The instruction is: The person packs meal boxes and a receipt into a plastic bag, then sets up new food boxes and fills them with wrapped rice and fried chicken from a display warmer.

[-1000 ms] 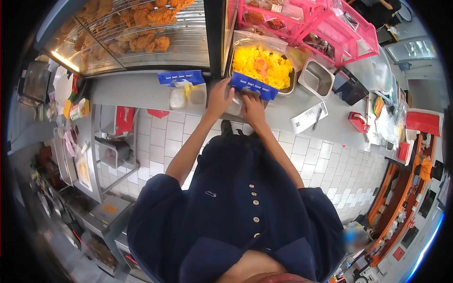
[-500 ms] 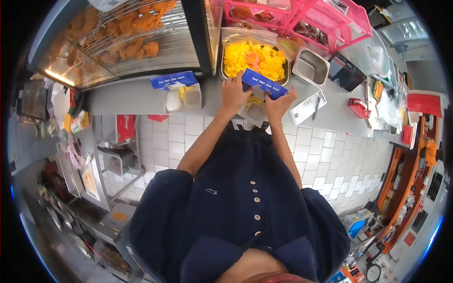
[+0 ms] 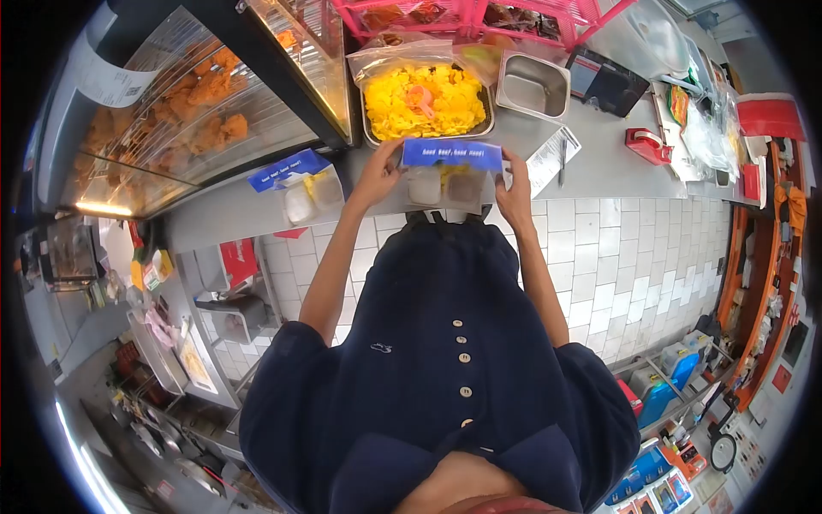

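The left hand [image 3: 377, 178] and right hand [image 3: 516, 193] each grip one end of the blue-topped clear plastic container [image 3: 452, 155]; its contents look blurred, some fingertips hidden.

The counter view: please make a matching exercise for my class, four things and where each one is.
1. Pen
2. Fried food
3. Pack with the blurred blue band
4. Bare steel container

A. Between the left hand and the right hand
B. Just right of the yellow food
C. On the white paper
D. Inside the glass cabinet

Pairs: 1-C, 2-D, 3-A, 4-B
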### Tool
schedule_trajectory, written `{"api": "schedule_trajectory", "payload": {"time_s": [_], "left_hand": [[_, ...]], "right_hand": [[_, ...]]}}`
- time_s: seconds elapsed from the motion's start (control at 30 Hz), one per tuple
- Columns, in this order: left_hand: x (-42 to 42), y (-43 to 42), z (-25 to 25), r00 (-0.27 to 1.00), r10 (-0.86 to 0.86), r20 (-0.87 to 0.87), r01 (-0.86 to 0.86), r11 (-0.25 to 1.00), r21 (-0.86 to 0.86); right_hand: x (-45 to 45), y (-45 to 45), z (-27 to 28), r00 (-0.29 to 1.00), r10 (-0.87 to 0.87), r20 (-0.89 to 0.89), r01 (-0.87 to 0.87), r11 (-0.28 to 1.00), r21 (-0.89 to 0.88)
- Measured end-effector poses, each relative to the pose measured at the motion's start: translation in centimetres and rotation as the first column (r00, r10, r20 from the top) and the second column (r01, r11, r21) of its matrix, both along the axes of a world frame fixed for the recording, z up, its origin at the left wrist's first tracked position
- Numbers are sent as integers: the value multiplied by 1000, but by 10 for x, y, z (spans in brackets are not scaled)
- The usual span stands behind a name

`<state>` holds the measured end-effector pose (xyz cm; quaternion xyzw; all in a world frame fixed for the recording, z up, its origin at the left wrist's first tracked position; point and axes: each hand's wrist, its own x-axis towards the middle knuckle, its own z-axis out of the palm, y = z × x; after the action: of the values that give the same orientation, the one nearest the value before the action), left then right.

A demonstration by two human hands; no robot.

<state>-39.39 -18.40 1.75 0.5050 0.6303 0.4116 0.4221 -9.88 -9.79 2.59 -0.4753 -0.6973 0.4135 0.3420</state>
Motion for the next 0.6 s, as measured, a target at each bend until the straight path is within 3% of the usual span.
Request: {"api": "schedule_trajectory", "payload": {"time_s": [0.03,0.1,0.17,0.23,0.3,0.43,0.47,0.6], "left_hand": [[1,-3,0,1000,-2,2,2,1000,-2],[7,-17,0,992,-40,-117,54,992,115],[17,-32,-6,989,-6,-144,19,996,88],[24,-48,-21,985,26,-172,-16,998,57],[30,-58,-38,871,131,-474,-15,970,241],[37,-81,-76,885,137,-445,-57,980,190],[39,-83,-83,878,160,-452,-48,967,249],[38,-95,-114,912,137,-387,-16,954,300]], "right_hand": [[5,-1,-6,996,54,68,-56,998,37],[11,-10,-15,999,41,36,-40,999,-12],[14,-19,-26,991,45,-125,-57,994,-94],[18,-29,-34,989,76,-126,-88,992,-90],[19,-40,-46,983,97,-158,-99,995,-5],[23,-42,-56,978,181,-107,-181,983,11],[24,-41,-59,978,181,-107,-181,983,10],[42,-42,-110,931,364,28,-363,914,183]]}}
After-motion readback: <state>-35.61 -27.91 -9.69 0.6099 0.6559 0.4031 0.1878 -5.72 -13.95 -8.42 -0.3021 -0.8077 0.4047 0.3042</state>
